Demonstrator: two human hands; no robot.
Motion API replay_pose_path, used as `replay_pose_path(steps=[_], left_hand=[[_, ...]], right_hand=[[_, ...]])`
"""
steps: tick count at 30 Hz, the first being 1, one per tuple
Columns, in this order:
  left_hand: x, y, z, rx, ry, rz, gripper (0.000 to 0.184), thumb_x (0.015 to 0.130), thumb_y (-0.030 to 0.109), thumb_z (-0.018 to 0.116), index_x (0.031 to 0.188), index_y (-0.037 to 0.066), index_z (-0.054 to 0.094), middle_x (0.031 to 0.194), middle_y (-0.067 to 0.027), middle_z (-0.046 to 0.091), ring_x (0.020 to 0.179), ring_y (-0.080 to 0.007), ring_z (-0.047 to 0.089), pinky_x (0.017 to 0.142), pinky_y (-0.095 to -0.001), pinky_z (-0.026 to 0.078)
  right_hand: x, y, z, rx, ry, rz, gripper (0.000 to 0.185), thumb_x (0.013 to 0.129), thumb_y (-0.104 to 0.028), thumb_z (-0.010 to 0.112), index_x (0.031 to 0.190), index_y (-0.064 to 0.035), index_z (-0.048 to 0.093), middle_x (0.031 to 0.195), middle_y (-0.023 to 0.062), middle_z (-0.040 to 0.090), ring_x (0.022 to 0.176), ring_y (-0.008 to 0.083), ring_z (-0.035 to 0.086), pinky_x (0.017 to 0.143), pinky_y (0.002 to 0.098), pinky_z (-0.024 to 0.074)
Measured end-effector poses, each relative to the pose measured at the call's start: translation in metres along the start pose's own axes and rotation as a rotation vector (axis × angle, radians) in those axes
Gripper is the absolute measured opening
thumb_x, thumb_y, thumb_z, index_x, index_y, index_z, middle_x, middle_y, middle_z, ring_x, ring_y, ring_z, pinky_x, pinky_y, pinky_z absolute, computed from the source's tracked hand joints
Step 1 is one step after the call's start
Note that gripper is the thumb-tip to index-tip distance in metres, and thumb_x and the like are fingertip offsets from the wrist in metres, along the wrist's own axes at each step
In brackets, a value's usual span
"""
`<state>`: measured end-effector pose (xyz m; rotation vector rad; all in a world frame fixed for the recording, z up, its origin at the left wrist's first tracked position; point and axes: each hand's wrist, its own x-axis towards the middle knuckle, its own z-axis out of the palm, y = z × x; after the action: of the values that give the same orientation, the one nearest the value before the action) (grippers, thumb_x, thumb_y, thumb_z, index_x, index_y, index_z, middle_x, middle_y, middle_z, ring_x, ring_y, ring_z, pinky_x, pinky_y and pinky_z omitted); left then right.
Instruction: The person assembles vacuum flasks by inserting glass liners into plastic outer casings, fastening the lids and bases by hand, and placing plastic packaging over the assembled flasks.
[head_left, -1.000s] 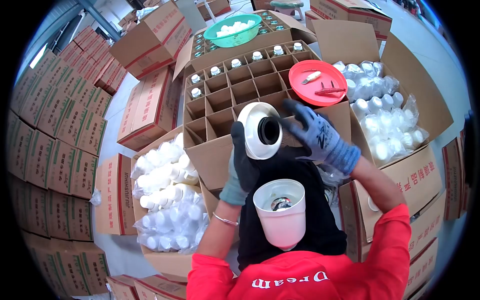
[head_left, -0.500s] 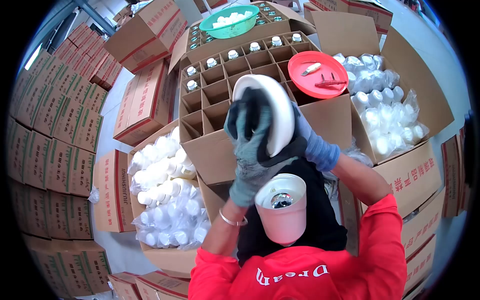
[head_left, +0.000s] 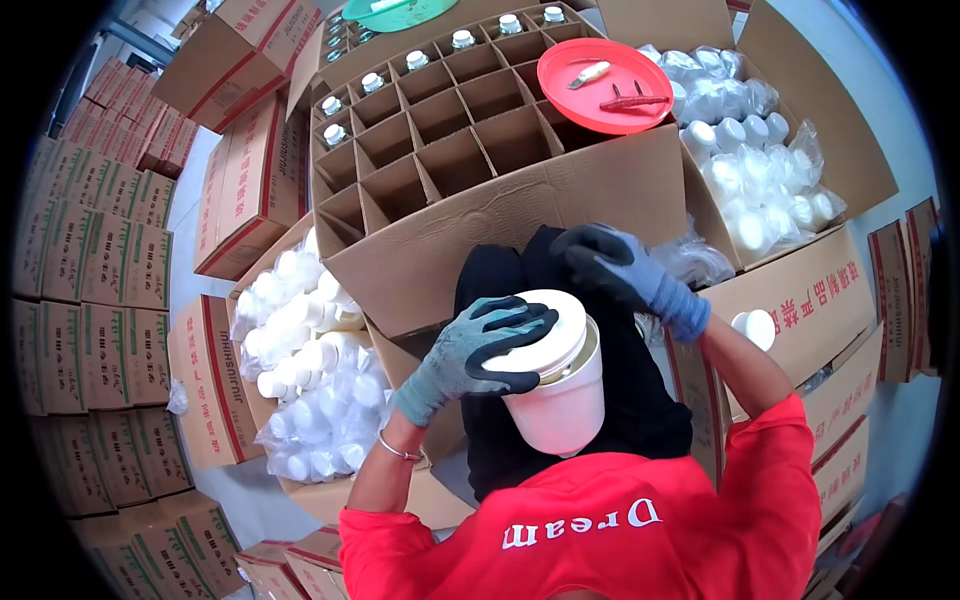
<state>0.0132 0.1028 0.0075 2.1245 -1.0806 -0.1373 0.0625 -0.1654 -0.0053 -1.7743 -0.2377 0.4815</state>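
White lid (head_left: 560, 325) on the white container (head_left: 555, 415), tilted and not yet flush.
My left hand (head_left: 490, 350) is clamped on the lid, fingers over its top and thumb at its edge; the container stands over my dark trousers (head_left: 645, 400), its rim bare along the right side, so I judge the lid only part-seated; my right hand (head_left: 612, 265) is near but apart from both, fingers bent, and I cannot tell whether they meet or hold anything; seven white-topped bottles (head_left: 417, 61) already stand in the divided carton (head_left: 500, 235), six along the far row, one nearer.
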Motion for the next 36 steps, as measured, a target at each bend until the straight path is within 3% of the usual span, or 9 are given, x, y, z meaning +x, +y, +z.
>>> replay_pose_path(steps=[3,12,19,22,25,26,29,32,36], left_hand=[[0.002,0.006,0.001,-0.021,-0.069,0.011,0.063,0.074,0.042,0.077,0.128,0.013,0.064,0.131,-0.0095,0.061,0.122,-0.0360,0.053,0.103,-0.0447,0.041],[0.006,0.010,0.017,-0.030,-0.160,0.155,0.076,0.068,0.052,0.076,0.130,0.012,0.060,0.132,-0.0121,0.056,0.126,-0.0372,0.048,0.112,-0.0553,0.027],[-0.009,0.061,0.028,0.048,-0.008,-0.154,0.082,0.069,0.048,0.076,0.134,0.003,0.054,0.130,-0.0191,0.054,0.126,-0.0388,0.048,0.114,-0.0537,0.027],[-0.025,0.024,0.048,-0.453,0.335,-0.091,0.053,0.090,0.022,0.063,0.137,0.000,0.050,0.135,-0.0175,0.054,0.129,-0.0313,0.049,0.112,-0.0432,0.033],[-0.013,0.014,0.106,-0.662,0.671,-0.453,0.041,0.098,0.009,0.051,0.139,0.000,0.048,0.141,-0.0161,0.051,0.130,-0.0285,0.050,0.108,-0.0351,0.037],[-0.012,0.021,0.110,-0.299,0.539,-0.401,0.046,0.098,0.016,0.054,0.141,0.001,0.045,0.142,-0.0168,0.050,0.130,-0.0295,0.049,0.108,-0.0351,0.038],[-0.020,0.026,0.141,-0.565,0.263,-0.906,0.065,0.093,0.029,0.065,0.145,0.000,0.039,0.141,-0.0202,0.049,0.129,-0.0292,0.049,0.105,-0.0355,0.040],[-0.028,0.028,0.115,-0.853,0.013,-0.873,0.046,0.094,0.029,0.065,0.128,-0.001,0.057,0.114,-0.0116,0.064,0.102,-0.0145,0.059,0.089,-0.0286,0.048],[-0.056,0.022,0.113,-1.290,0.125,-0.945,0.028,0.098,0.021,0.059,0.118,0.002,0.062,0.103,-0.0053,0.067,0.090,-0.0111,0.062,0.080,-0.0269,0.052]], right_hand=[[-0.008,-0.005,0.026,-0.258,-0.070,-0.549,0.031,0.099,-0.025,0.054,0.117,-0.0013,0.062,0.113,0.0139,0.062,0.108,0.0245,0.058,0.094,0.0335,0.0458],[-0.030,0.026,0.046,-0.266,-0.156,-0.434,0.029,0.099,-0.022,0.049,0.115,-0.0011,0.061,0.114,0.0184,0.061,0.103,0.0313,0.060,0.092,0.0377,0.0477],[0.009,0.037,0.050,0.320,-0.621,-0.083,0.036,0.097,-0.025,0.053,0.120,0.0014,0.060,0.117,0.0160,0.063,0.108,0.0252,0.060,0.096,0.0348,0.0456],[-0.017,0.033,0.029,0.113,-0.399,-0.535,0.038,0.097,-0.026,0.056,0.123,0.0015,0.058,0.124,0.0173,0.058,0.115,0.0271,0.056,0.100,0.0359,0.0431],[-0.099,0.028,0.008,-0.280,0.000,-0.373,0.043,0.093,-0.026,0.062,0.127,0.0009,0.056,0.123,0.0213,0.057,0.113,0.0348,0.057,0.097,0.0396,0.0456],[-0.128,0.025,0.007,-0.435,0.143,-0.269,0.044,0.092,-0.026,0.063,0.127,0.0008,0.056,0.121,0.0212,0.058,0.108,0.0363,0.059,0.093,0.0408,0.0479],[-0.190,0.041,0.008,-0.726,0.170,-0.108,0.037,0.087,-0.030,0.068,0.116,-0.0073,0.064,0.103,0.0182,0.063,0.092,0.0362,0.063,0.073,0.0440,0.0516],[-0.215,0.057,0.017,-0.573,0.148,0.235,0.029,0.089,-0.035,0.063,0.109,-0.0150,0.067,0.079,0.0137,0.064,0.075,0.0356,0.063,0.068,0.0437,0.0511],[-0.208,0.073,0.021,-0.723,0.199,-0.195,0.035,0.091,-0.033,0.055,0.119,-0.0140,0.064,0.123,0.0175,0.057,0.108,0.0399,0.056,0.086,0.0517,0.0458]])
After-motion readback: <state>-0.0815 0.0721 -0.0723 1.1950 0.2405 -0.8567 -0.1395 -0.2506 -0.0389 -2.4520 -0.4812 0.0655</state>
